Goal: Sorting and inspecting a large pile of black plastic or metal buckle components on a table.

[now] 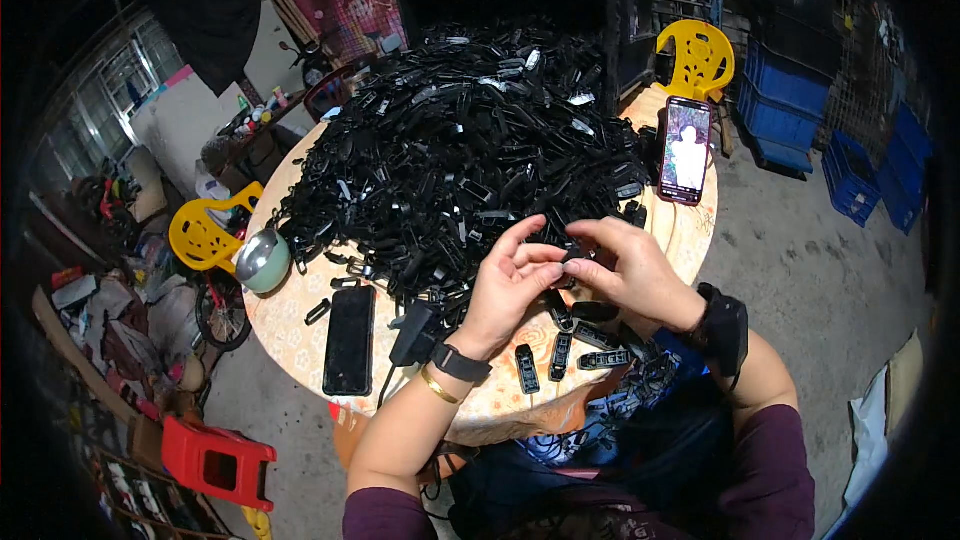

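Observation:
Both hands meet over the near side of a round table, before a big heap of black plastic parts [450,140]. My left hand [505,290] is closed, its thumb and fingers pinching at a small black plastic part [573,254]. From the other side my right hand [635,265] grips the same part with thumb and curled fingers, which hide most of it. Just below the hands lie several longer black plastic pieces [561,355] with open, ribbed insides. Left of my left wrist is a black plug-like block [412,335] with a cable.
A dark phone [349,340] lies flat at the tabletop's [290,325] left; a lit phone [685,150] stands at the right. A round silver-and-green object [263,261] sits at the left edge. Around the table are yellow chairs [697,58], a red stool [215,460] and blue crates [785,100].

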{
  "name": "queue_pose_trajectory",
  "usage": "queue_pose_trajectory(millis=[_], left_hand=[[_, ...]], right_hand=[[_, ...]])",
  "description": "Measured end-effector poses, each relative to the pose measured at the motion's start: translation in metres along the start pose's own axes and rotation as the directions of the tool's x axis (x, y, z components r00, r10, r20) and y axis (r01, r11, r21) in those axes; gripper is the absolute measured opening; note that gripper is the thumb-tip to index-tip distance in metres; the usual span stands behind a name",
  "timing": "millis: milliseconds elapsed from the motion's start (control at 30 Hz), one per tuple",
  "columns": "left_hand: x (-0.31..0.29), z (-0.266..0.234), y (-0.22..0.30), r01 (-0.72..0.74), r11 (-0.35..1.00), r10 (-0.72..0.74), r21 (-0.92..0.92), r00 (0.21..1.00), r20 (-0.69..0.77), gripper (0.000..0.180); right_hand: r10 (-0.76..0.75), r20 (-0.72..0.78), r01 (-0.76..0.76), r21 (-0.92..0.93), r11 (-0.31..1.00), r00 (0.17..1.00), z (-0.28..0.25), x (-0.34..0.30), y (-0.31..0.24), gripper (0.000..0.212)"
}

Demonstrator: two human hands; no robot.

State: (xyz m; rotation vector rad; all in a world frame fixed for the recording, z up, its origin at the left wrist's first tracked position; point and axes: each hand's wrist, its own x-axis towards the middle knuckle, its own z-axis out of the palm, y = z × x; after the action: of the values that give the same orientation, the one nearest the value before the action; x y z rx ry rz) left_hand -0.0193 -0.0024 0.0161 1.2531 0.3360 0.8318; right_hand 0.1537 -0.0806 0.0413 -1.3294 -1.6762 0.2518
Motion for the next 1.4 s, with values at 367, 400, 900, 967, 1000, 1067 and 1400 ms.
queue_pose_trajectory(millis=[367,400,900,967,1000,1067,1400], left_hand=[[0.003,-0.010,-0.022,-0.404,-0.066,0.194,0.912,0.892,0.409,0.029],[0.004,-0.009,-0.020,-0.401,-0.067,0.190,0.914,0.894,0.406,0.029],[0.001,-0.003,-0.014,-0.408,0.040,0.329,0.912,0.867,0.373,0.011],[0.003,-0.005,-0.012,-0.388,0.131,0.418,0.912,0.856,0.304,0.011],[0.004,-0.004,-0.011,-0.385,0.131,0.418,0.913,0.857,0.302,0.011],[0.004,-0.001,-0.007,-0.346,0.250,0.519,0.904,0.837,0.176,0.012],[-0.002,-0.003,0.006,0.204,0.951,-0.216,-0.232,0.976,-0.028,0.025]], right_hand=[[0.226,0.132,-0.260,0.586,0.768,0.965,-0.005,0.013,0.037,0.015],[0.244,0.178,-0.301,0.611,0.732,0.953,-0.003,0.012,0.040,0.015],[0.125,0.344,-0.175,0.118,0.977,0.931,0.001,-0.003,0.021,0.044],[0.069,0.250,-0.100,0.115,0.988,0.966,0.006,-0.006,0.027,0.040],[0.083,0.179,-0.113,0.167,0.979,0.980,0.008,-0.008,0.028,0.033],[0.026,0.147,-0.052,0.177,0.983,0.989,0.006,-0.006,0.025,0.032],[-0.108,-0.059,0.118,0.210,0.971,0.992,0.019,-0.006,0.022,0.019]])
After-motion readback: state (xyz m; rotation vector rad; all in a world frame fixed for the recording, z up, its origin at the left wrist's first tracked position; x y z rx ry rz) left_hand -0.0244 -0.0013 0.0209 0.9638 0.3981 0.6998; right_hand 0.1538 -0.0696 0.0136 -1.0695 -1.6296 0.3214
